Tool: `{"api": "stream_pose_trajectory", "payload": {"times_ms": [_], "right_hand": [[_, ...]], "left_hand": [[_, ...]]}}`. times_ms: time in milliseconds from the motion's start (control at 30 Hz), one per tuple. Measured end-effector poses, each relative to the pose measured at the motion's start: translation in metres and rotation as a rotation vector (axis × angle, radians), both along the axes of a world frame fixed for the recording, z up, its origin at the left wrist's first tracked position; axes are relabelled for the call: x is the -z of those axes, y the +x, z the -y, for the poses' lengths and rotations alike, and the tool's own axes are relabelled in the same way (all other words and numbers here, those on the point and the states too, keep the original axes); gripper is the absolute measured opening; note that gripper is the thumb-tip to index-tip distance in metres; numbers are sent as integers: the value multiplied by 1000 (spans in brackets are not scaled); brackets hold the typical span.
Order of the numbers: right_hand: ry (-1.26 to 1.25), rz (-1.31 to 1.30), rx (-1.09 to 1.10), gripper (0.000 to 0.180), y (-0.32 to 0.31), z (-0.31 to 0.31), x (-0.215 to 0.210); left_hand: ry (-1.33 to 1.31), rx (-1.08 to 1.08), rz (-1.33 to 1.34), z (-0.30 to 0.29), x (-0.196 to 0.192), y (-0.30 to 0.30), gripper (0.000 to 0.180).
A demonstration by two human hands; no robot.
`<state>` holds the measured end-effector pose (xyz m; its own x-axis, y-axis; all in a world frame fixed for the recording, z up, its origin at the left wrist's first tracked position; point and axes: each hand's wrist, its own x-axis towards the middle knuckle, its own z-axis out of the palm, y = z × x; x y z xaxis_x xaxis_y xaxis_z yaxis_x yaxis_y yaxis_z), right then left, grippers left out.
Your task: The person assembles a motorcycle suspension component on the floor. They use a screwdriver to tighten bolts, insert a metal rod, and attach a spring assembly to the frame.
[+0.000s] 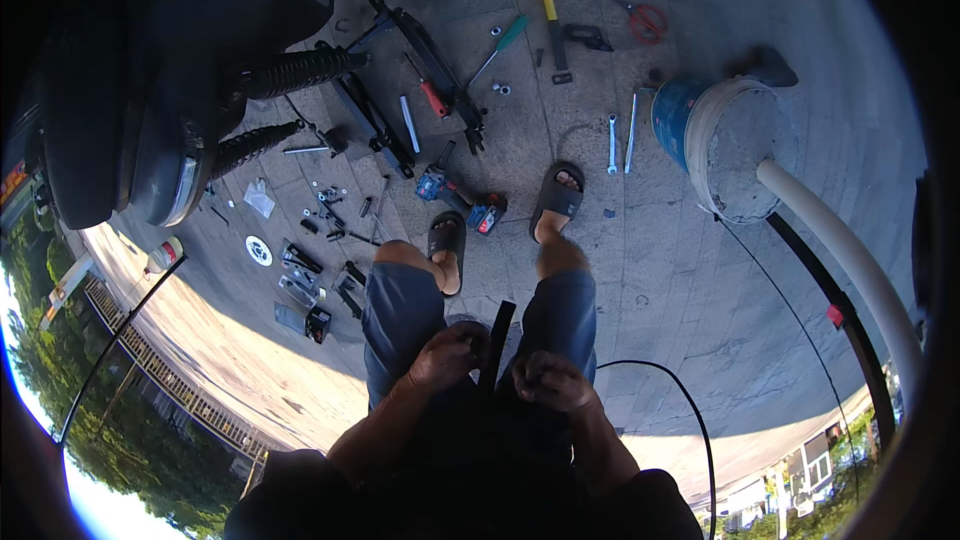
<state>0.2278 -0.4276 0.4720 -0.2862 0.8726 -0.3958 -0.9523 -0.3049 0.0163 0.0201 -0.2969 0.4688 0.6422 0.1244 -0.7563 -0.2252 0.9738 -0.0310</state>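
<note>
My left hand (446, 358) is over my left thigh, its fingers curled together. Across from it, my right hand (551, 380) has its fingers bent inward near my right thigh. Whatever either hand pinches is too dark and small to make out. Between them rises a flat black strip (497, 345), and I cannot tell whether a hand touches it. On the paving by my left foot lies a blue cordless power tool (440, 185) with a red and black battery.
A dark scooter (170, 90) with coil springs fills the left. Ahead lie black metal bars (430, 65), a red screwdriver (430, 95), a yellow hammer (545, 0), scissors (647, 24) and a wrench (612, 145). A bucket (690, 130) holding a pole stands right; small parts (328, 212) lie scattered left.
</note>
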Motion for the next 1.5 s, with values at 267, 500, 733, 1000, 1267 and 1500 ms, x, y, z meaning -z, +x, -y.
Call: {"api": "stream_pose_trajectory", "payload": {"times_ms": [267, 500, 733, 1000, 1267, 1500], "right_hand": [[-42, -117, -153, 11, 13, -41, -39], [-162, 755, 65, 16, 94, -250, 138], [25, 2052, -1256, 31, 238, -308, 317], [277, 2108, -1136, 33, 202, -263, 450], [-9, 1602, -1382, 41, 300, -259, 371], [-742, 540, -1695, 34, 306, 14, 310]], "left_hand": [[-186, -223, -191, 32, -1, -67, 27], [466, 357, -435, -75, 188, -7, 23], [1188, 570, -706, -170, 407, 194, 31], [1446, 663, -788, -179, 482, 232, 37], [1626, 839, -507, -231, 420, 220, 46], [1858, 1041, -188, -285, 339, 142, 39]]}}
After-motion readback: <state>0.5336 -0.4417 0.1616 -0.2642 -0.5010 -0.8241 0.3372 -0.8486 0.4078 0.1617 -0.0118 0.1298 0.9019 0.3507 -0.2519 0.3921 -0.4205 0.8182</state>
